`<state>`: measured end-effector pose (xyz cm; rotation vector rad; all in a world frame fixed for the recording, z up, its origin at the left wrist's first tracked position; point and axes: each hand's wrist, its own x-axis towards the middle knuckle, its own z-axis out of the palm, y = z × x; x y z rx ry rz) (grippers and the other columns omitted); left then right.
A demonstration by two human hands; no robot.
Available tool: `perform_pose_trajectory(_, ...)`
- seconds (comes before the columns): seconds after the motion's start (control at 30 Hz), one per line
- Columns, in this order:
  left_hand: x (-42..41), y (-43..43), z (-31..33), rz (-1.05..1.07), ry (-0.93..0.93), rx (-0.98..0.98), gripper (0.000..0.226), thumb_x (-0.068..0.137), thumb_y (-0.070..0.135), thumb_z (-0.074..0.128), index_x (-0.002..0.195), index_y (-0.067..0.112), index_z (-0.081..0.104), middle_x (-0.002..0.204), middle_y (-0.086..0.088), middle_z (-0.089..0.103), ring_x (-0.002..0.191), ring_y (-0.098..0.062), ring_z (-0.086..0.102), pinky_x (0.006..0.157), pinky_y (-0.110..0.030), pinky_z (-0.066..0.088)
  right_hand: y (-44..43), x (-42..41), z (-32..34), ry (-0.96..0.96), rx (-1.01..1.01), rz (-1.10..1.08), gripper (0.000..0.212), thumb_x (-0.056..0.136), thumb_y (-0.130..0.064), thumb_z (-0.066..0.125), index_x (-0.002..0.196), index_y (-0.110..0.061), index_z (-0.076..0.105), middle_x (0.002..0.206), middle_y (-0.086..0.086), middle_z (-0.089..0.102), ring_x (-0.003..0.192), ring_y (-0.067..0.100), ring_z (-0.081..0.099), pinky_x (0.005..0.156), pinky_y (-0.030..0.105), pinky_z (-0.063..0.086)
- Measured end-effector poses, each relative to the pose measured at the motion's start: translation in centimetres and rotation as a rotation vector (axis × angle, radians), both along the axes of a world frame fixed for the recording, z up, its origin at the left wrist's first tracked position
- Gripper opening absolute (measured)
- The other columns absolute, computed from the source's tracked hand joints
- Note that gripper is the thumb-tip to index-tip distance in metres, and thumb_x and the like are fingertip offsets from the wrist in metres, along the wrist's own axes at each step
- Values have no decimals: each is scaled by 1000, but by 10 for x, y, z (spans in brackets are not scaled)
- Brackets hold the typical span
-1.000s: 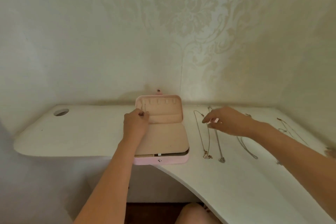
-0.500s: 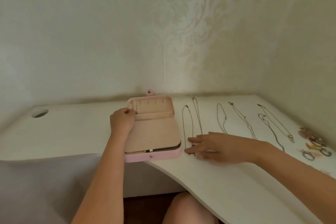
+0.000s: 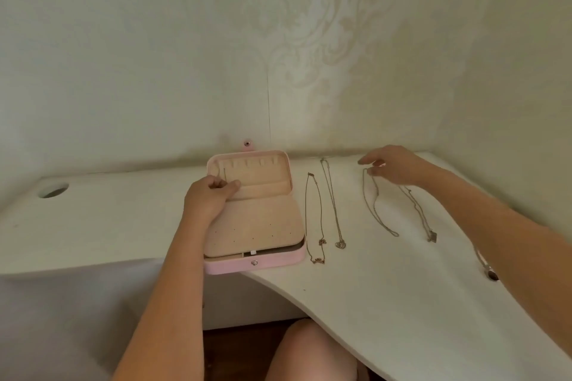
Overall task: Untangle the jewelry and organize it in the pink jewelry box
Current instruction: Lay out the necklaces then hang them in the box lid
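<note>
- While the pink jewelry box (image 3: 257,226) lay open at the desk (image 3: 356,288) edge, its lid was gripped at the left side by the curled left hand (image 3: 209,199).
- The right hand (image 3: 394,168) was held with fingers loosely extended, nothing clasped, over the far end of the third necklace (image 3: 393,232) from the box.
- Whether that chain was touched could not be told.

On the table (image 3: 123,210), the jewelry box (image 3: 257,261) lay under our left fingers (image 3: 229,187), two necklaces (image 3: 315,219) right of them, two chains (image 3: 376,210) beneath our right fingers (image 3: 366,161).
</note>
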<state>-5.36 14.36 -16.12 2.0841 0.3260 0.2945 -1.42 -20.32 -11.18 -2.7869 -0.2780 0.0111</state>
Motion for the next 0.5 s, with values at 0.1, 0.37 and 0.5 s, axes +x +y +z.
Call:
perform_pose_trajectory(0.1,0,-7,1,55,-78,-42,35,87,32,65,62,16,47,63,3,47,64,-19,42,54,-27,31,-7,30,-11,69,-124,-78,42,92,-18,59,133,-11,52,140,6,48,124,22,48,101,28,34)
perform_pose_trajectory(0.37,0,-22,1,138,-184,-56,28,88,29,62,70,10,55,66,2,52,67,-20,47,59,-30,33,-1,65,-29,58,-119,-150,27,92,-17,57,105,4,67,112,17,66,103,30,60,84,30,44)
perform_pose_trajectory(0.5,-3,-20,1,130,-204,-51,25,88,29,63,75,8,62,68,4,56,70,-18,50,57,-21,35,4,64,-35,77,-59,-165,30,96,-11,45,103,10,63,109,23,64,98,32,60,82,36,45)
